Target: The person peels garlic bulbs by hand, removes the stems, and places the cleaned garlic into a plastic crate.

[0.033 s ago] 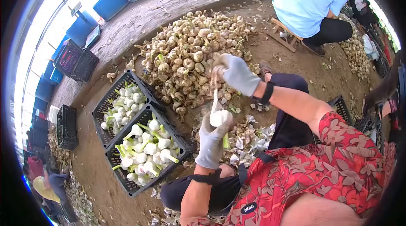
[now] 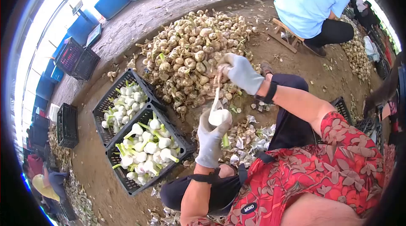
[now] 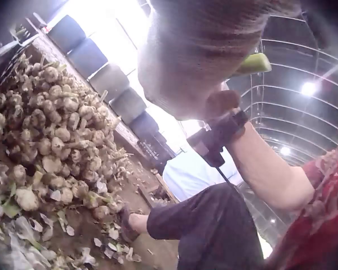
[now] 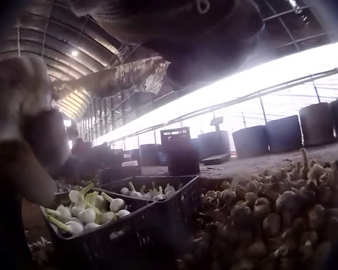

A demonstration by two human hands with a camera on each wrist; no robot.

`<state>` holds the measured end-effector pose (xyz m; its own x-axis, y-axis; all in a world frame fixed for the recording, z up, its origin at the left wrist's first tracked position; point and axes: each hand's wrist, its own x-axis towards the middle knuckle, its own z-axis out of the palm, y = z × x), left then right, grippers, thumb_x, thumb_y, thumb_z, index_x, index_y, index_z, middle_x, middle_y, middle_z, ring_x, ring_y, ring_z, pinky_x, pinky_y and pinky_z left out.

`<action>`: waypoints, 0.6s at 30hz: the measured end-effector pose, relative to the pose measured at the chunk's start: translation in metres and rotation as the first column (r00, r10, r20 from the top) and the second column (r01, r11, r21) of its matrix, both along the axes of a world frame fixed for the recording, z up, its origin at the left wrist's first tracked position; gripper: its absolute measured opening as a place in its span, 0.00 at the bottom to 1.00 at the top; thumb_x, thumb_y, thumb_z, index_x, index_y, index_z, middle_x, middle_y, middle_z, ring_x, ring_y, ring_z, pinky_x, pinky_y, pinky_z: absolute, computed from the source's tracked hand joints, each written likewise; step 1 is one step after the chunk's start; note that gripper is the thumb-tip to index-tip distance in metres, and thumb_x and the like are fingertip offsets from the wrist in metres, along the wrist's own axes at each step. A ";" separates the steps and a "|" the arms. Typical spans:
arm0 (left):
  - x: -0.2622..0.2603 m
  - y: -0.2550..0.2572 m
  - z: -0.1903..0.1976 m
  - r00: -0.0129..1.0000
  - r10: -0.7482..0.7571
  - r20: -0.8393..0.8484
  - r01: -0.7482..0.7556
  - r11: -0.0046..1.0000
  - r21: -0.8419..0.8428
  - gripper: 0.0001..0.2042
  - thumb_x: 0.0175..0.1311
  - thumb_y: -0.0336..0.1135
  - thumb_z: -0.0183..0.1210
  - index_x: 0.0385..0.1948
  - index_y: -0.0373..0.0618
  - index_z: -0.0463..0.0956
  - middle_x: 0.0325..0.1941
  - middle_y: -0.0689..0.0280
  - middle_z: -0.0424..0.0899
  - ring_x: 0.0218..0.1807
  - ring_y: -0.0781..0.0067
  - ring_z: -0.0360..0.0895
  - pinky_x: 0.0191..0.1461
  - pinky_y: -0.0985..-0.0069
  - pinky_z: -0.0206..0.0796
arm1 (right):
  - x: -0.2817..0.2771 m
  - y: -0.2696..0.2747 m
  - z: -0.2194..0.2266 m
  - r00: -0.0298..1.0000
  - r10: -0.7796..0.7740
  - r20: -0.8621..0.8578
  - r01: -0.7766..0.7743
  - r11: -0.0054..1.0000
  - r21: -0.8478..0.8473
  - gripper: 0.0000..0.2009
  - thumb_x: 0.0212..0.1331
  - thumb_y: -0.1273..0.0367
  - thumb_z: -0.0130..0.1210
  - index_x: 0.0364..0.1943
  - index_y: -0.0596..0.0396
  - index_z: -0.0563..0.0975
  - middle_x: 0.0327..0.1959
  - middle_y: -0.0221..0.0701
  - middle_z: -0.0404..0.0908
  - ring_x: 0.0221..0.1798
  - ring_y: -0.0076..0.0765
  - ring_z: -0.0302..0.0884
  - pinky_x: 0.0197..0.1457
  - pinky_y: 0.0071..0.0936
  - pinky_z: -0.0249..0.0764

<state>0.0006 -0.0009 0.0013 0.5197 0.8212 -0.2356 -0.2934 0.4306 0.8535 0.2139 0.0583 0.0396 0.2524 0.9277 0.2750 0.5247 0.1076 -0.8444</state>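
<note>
My gloved left hand [image 2: 209,141] grips a white garlic bulb [image 2: 218,117] from below, thumb and fingers around it. Its cut green stem [image 2: 226,140] points down past the hand; the left wrist view shows the stem end [image 3: 254,64] beside the glove. Above the bulb, my gloved right hand [image 2: 243,74] pinches a strip of garlic skin [image 2: 217,95], which runs taut down to the bulb. In the right wrist view, this papery skin [image 4: 112,79] spans from the left hand to the right glove. The right fingertips are partly blurred.
A heap of unpeeled garlic [image 2: 190,57] lies ahead. Two black crates [image 2: 111,158] of cleaned bulbs stand at the left. Loose skins [image 2: 247,137] litter the ground by my legs. A person in a light blue shirt [image 2: 311,2] sits on a low wooden stool [image 2: 287,31] at the far right.
My right hand has shifted slightly to the right with the skin strip still stretched. The left hand keeps its hold on the garlic bulb.
</note>
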 end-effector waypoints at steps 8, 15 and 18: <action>-0.002 0.011 0.005 0.778 0.400 -0.485 -0.064 0.817 0.572 0.41 0.43 0.25 0.67 0.65 0.37 0.55 0.50 0.57 0.75 0.51 0.69 0.74 0.55 0.74 0.68 | -0.008 -0.014 -0.002 0.702 0.708 -0.078 -0.711 0.692 -0.128 0.24 0.46 0.71 0.64 0.52 0.56 0.76 0.49 0.39 0.79 0.47 0.34 0.79 0.50 0.28 0.75; 0.017 0.021 -0.011 0.765 0.452 -0.460 -0.051 0.753 0.656 0.35 0.51 0.24 0.64 0.63 0.38 0.59 0.50 0.60 0.75 0.50 0.67 0.75 0.52 0.75 0.69 | 0.001 -0.009 -0.035 0.700 0.701 -0.134 -0.712 0.700 -0.055 0.11 0.41 0.79 0.64 0.31 0.60 0.76 0.34 0.35 0.78 0.40 0.39 0.77 0.45 0.30 0.72; 0.013 0.034 -0.024 0.912 -0.058 -0.406 0.028 0.996 -0.080 0.16 0.56 0.23 0.62 0.47 0.42 0.74 0.36 0.72 0.79 0.35 0.84 0.75 0.35 0.86 0.67 | 0.000 -0.015 -0.029 0.701 0.712 -0.050 -0.713 0.701 -0.019 0.08 0.47 0.77 0.63 0.33 0.59 0.78 0.32 0.33 0.79 0.37 0.34 0.78 0.43 0.29 0.74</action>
<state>0.0136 0.0331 -0.0225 0.4003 0.7736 -0.4912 0.0934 0.4988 0.8617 0.2142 0.0431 0.0108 -0.4785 0.8433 0.2448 0.2727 0.4077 -0.8714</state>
